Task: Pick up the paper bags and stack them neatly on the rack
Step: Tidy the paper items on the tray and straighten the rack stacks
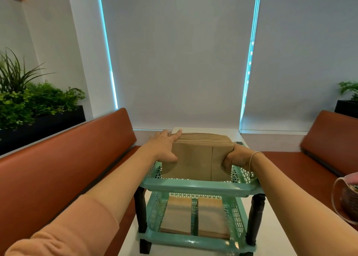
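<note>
A thick bundle of brown paper bags stands on edge in the top shelf of a teal plastic rack. My left hand holds its left end, fingers laid over the top edge and thumb against the front face. My right hand grips the right end, fingers curled round the side. Two flat piles of paper bags lie side by side on the lower shelf.
The rack stands on a white table between two orange-brown benches. A woven basket sits at the right. Planters with green plants stand behind the benches. A small dark object lies on the table behind the bags.
</note>
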The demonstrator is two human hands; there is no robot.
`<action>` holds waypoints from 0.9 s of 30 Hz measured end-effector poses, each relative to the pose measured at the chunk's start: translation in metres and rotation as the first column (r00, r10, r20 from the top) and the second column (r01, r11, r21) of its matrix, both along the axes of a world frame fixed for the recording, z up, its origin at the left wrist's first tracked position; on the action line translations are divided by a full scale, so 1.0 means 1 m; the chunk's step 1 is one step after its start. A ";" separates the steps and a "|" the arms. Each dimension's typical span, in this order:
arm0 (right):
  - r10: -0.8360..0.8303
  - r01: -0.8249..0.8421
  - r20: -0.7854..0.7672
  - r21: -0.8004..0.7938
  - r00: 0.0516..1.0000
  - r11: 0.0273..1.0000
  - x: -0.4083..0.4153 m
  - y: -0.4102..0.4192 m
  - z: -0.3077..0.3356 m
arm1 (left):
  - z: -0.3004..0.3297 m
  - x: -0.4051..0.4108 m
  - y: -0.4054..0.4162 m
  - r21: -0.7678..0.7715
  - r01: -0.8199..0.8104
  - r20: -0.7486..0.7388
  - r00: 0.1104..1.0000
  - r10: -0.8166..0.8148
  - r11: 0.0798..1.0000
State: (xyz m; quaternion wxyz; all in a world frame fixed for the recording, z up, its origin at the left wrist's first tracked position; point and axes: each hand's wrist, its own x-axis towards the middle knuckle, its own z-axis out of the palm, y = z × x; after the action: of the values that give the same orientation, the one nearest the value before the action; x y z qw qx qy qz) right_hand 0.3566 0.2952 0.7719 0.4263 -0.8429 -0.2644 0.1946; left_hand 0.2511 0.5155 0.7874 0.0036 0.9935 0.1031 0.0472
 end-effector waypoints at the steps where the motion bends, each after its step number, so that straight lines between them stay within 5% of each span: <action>1: -0.003 0.003 0.005 -0.002 1.000 1.000 0.001 0.001 -0.001 | 0.003 0.001 -0.001 0.036 -0.003 -0.015 1.000 0.004 0.999; 9: 0.018 -0.018 -0.002 0.017 1.000 1.000 0.001 -0.001 -0.001 | 0.000 0.004 -0.001 -0.116 -0.006 0.027 1.000 0.009 0.993; 15: 0.047 -0.046 -0.031 0.027 0.998 0.999 0.004 -0.001 -0.003 | -0.002 -0.013 0.012 -0.565 -0.051 0.131 0.980 0.150 0.823; 27: 0.075 -0.067 -0.050 0.152 0.996 0.986 0.011 -0.003 -0.005 | -0.010 -0.013 0.013 -0.781 0.015 0.109 0.988 0.113 0.625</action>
State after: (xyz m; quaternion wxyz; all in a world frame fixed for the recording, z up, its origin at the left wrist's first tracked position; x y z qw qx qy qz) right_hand 0.3676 0.2919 0.7671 0.4884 -0.7928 -0.2963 0.2125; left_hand 0.2377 0.5289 0.7775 0.4390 0.8846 0.1400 0.0714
